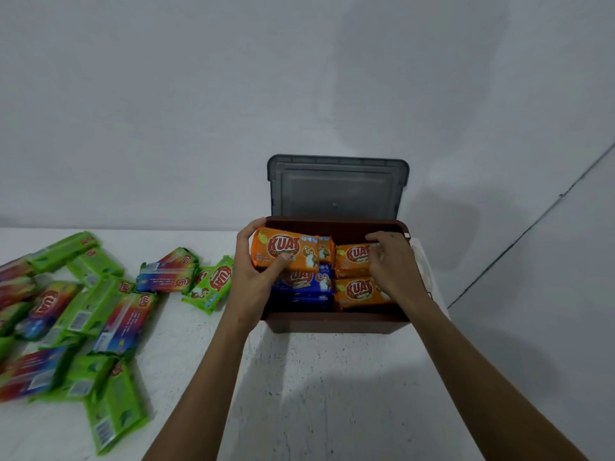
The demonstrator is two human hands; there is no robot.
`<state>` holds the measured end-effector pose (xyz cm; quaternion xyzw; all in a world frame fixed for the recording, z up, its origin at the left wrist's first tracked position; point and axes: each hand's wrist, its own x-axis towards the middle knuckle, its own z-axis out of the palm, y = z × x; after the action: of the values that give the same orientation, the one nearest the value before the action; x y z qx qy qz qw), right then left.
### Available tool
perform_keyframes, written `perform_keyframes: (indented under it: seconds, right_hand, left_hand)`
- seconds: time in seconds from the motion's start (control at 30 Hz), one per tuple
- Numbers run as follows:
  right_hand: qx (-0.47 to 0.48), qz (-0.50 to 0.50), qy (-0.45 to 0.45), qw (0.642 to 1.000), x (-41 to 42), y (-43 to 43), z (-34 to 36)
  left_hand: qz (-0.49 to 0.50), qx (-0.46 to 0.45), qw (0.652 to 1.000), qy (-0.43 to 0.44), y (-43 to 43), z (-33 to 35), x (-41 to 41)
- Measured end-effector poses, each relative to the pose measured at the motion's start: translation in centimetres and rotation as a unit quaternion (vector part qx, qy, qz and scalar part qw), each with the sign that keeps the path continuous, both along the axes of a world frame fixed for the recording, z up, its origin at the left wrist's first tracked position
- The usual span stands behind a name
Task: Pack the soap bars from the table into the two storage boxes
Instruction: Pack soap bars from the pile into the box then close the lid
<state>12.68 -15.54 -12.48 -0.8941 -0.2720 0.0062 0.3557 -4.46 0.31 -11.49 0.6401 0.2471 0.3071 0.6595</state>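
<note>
Reaching into the brown storage box (332,322) with both arms, the person has the left hand (253,274) wrapped round an orange soap bar (283,249). The fingers curl over its far left end and the thumb presses on its printed face, a firm grip. That bar sits tilted at the back left of the box, above the blue bars (306,287) that lie beneath it.

The right hand (396,264) is over the right side of the box. Its fingers are bent down over the far edge of the rear orange bar (352,261), the grip narrow and closed on the wrapper. Just in front of that one lies a front orange bar (359,291), flat against the near wall of the box.

The box stands at the far right of the white speckled table (316,377). Its grey lid (337,191) is swung up and leans back against the wall.

Off to the left, a green bar (211,282) lies just beside the left hand's wrist. Beyond it a loose pile (83,314) of green and rainbow-wrapped bars spreads across the table, some overlapping, several face down with barcodes showing. The bars at the far left edge are blurred.
</note>
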Motion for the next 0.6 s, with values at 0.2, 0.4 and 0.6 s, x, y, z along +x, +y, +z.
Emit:
perform_keyframes:
  seconds: [0.2, 0.4, 0.6]
  right_hand:
    - [0.133, 0.135, 0.187, 0.964, -2.4, 0.3, 3.0]
    - [0.241, 0.159, 0.374, 0.881, -4.6, 1.0, 4.0]
    - [0.232, 0.109, 0.365, 0.895, -2.8, -1.1, 4.6]
  left_hand:
    - [-0.025, -0.043, 0.999, -0.007, -0.2, 0.3, 0.4]
    - [-0.065, -0.045, 0.997, -0.019, -1.7, 0.5, 1.5]
    - [-0.088, 0.140, 0.984, 0.064, -0.6, 0.0, 1.4]
